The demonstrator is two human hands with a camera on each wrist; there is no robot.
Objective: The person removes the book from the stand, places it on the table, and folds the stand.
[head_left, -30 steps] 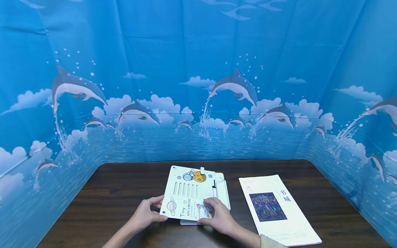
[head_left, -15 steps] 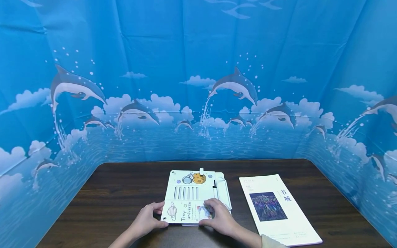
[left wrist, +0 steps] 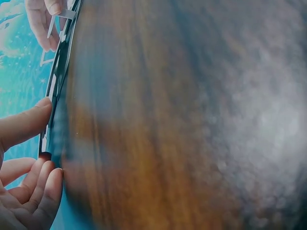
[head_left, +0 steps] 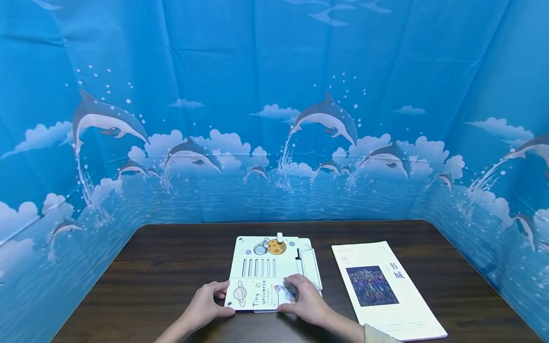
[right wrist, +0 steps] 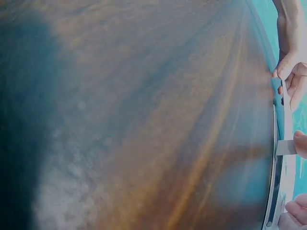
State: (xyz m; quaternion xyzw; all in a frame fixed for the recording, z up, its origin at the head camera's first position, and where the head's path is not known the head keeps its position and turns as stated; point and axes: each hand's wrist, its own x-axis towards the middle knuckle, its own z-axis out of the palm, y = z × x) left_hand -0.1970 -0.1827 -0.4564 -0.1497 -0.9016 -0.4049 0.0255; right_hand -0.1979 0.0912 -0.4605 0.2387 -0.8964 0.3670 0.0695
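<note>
A white folding book stand (head_left: 286, 259) lies near the middle of the table, printed with an astronaut, a planet and "Tiny universe". Slots cross its middle, and a small white clip (head_left: 279, 237) stands at the far edge. My left hand (head_left: 205, 303) grips its near left corner, thumb at the near edge and fingers at the left side. On the near panel, my right hand (head_left: 305, 301) pinches the edge beside the rocket picture, partly covering it. The left wrist view shows the stand edge-on between left thumb and fingers. In the right wrist view, my right thumb (right wrist: 301, 143) touches a pale tab.
To the right lies a white magazine (head_left: 411, 305) with a dark picture on its cover. The dark wooden table (head_left: 171, 262) runs back to a blue dolphin-print curtain (head_left: 240, 119), which also hangs along both sides.
The stand's left side has turned and come down, so its top now sits straighter over the part below. My left hand has moved slightly nearer and to the right with it.
</note>
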